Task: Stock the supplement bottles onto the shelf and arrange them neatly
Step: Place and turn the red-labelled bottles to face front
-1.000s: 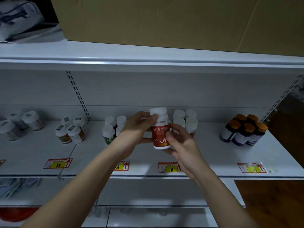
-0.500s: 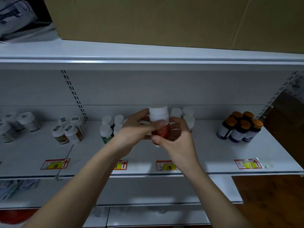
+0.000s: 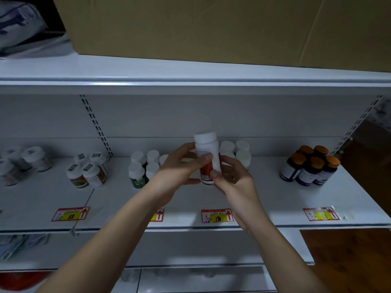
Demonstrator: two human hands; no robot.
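Both hands hold one white-capped supplement bottle (image 3: 207,153) with a red and white label, upright above the white shelf (image 3: 264,199). My left hand (image 3: 179,168) grips its left side, thumb across the front. My right hand (image 3: 234,178) pinches its lower right side. Just behind it stand white-capped bottles (image 3: 237,151) of the same kind, partly hidden by the held bottle and my fingers.
On the same shelf stand green-labelled bottles (image 3: 139,168), brown-labelled bottles (image 3: 87,173), blurred white bottles (image 3: 23,159) far left and orange-capped dark bottles (image 3: 311,166) at right. Price tags (image 3: 218,215) line the front edge. A cardboard box (image 3: 211,28) sits on the shelf above.
The bottle has turned in my hands: its red front label faced me, now mostly white label shows. My hands stayed in about the same place in front of the white-capped group.
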